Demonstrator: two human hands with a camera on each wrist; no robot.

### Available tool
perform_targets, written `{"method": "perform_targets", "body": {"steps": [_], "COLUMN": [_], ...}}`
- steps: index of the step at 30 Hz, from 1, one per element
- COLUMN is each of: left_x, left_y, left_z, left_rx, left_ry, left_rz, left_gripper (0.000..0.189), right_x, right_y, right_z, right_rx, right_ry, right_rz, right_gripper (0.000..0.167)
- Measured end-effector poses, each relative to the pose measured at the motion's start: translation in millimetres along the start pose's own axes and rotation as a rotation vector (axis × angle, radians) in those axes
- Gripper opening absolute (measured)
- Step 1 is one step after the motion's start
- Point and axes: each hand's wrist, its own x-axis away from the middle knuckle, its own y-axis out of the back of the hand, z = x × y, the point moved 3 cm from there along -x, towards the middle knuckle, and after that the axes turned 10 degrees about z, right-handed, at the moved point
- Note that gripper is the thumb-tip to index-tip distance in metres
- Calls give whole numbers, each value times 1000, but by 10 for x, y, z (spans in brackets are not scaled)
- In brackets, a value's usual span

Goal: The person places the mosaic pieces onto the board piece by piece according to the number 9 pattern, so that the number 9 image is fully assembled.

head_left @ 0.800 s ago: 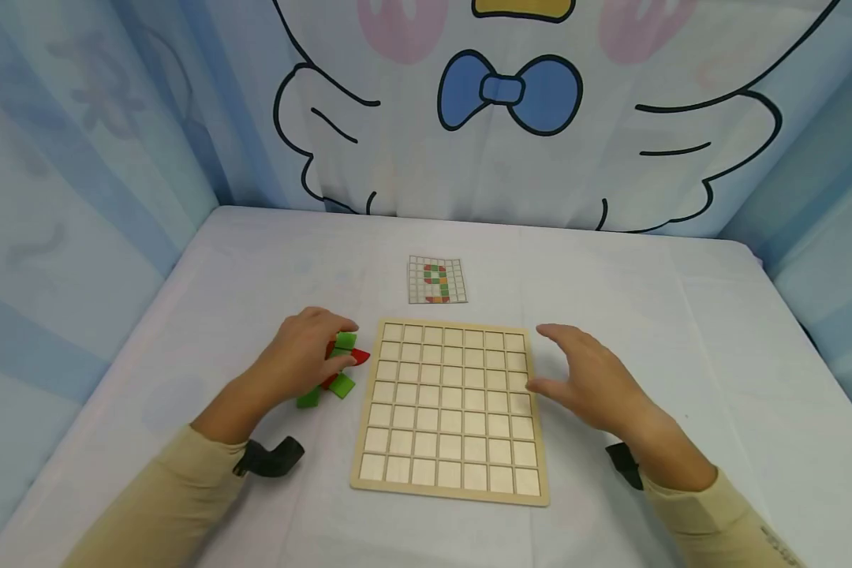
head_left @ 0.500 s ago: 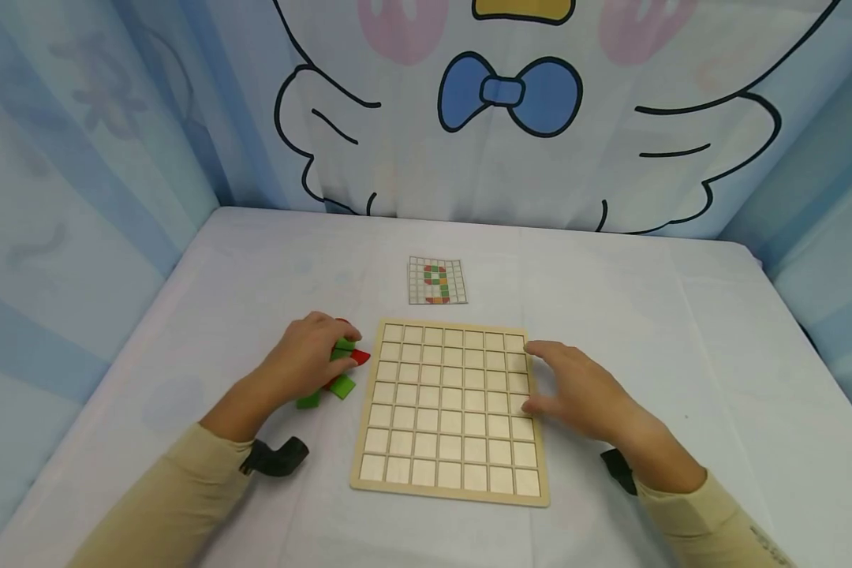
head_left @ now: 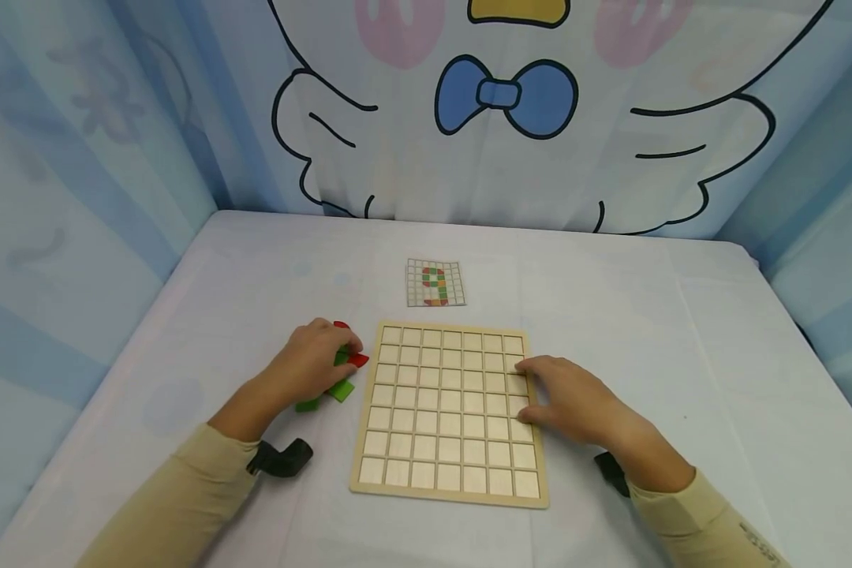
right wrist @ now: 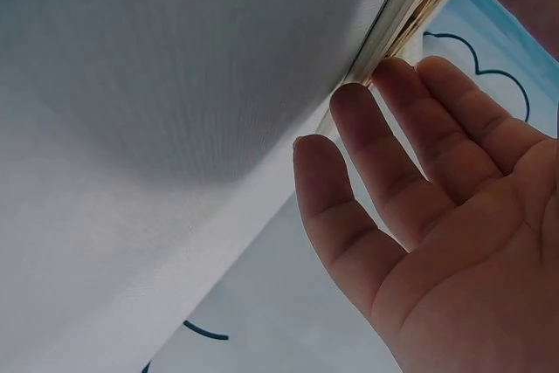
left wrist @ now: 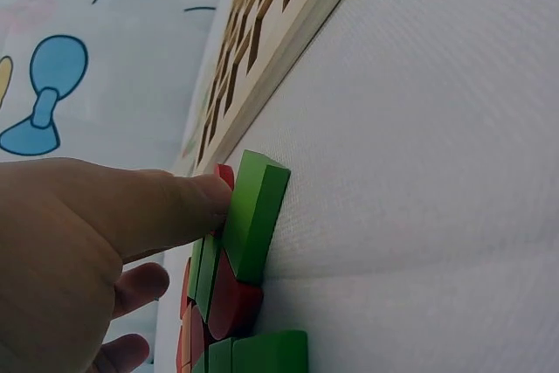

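In the head view my left hand point(head_left: 319, 360) is over a small pile of coloured blocks, left of a wooden grid board point(head_left: 450, 501). A green block point(head_left: 342, 390) and a red block point(head_left: 358, 360) show beside its thumb. In the left wrist view the thumb point(left wrist: 166, 207) touches or nearly touches an upright green block point(left wrist: 255, 216); the index finger is hidden, so a grip cannot be made out. My right hand point(head_left: 578, 398) is at the board's right edge, thumb and fingers apart. Its fingers point(right wrist: 384, 168) look relaxed in the right wrist view, and nothing is held.
Behind the board lies a small card point(head_left: 435, 282) with a coloured figure on a grid. A white cloth covers the table point(head_left: 681, 347). Patterned curtains point(head_left: 504, 166) rise at the back and both sides.
My right hand has come left and nearer, its fingertips now over the board's right edge. My left hand has shifted slightly nearer and right; its thumb-to-finger gap is narrower, and a red block shows behind it.
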Motion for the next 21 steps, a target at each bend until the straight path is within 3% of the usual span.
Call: {"method": "perform_targets", "body": {"steps": [8,15,21], "left_x": [-4,4,-7], "left_y": [-9,-11,-15], "left_z": [20,31,52], "left_rx": [29,89,67], "left_ry": [-31,-17,-13], "left_rz": [1,30,4], "left_gripper": [18,21,28], "right_x": [-6,-6,-12], "right_y": [-5,2,-5], "right_z": [-1,8,0], "right_rx": [-3,-29,-24], "right_ry": [-2,16,12], "right_rz": [5,1,1], "right_gripper": [57,58,58]}}
